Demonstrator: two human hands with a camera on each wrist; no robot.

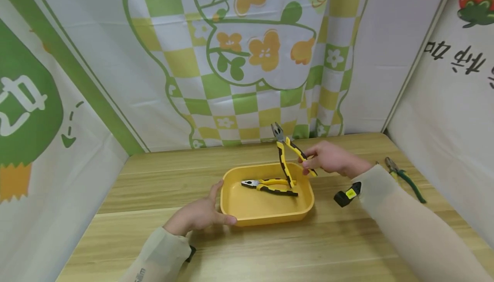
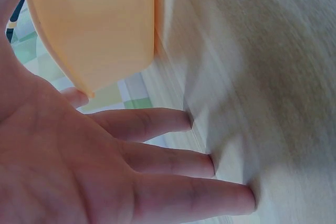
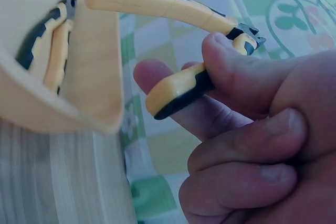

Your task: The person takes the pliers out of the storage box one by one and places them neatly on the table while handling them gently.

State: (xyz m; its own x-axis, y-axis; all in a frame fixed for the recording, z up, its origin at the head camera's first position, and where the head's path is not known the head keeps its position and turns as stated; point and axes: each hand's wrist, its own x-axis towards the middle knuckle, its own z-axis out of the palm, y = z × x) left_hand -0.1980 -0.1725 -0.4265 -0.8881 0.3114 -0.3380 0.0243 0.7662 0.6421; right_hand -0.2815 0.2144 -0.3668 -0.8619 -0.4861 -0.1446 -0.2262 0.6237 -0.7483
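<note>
My right hand (image 1: 328, 158) pinches one handle of a pair of pliers (image 1: 283, 162) between thumb and fingers. These pliers have yellow-and-black handles spread apart and a grey head pointing up, held above the right far corner of a yellow tray (image 1: 266, 219). A second pair of yellow-and-black pliers (image 1: 264, 185) lies inside the tray, head to the left. At the tray's left side is my left hand (image 1: 202, 213), thumb and index finger against the rim. In the left wrist view its other fingers (image 2: 173, 161) are straight, tips on the table.
Pliers with green-and-yellow handles (image 1: 410, 183) lie on the wooden table (image 1: 162, 174) at the right, partly hidden by my right sleeve (image 1: 401, 213). A patterned curtain (image 1: 247, 101) hangs behind the table's back edge, and white printed sheets flank both sides.
</note>
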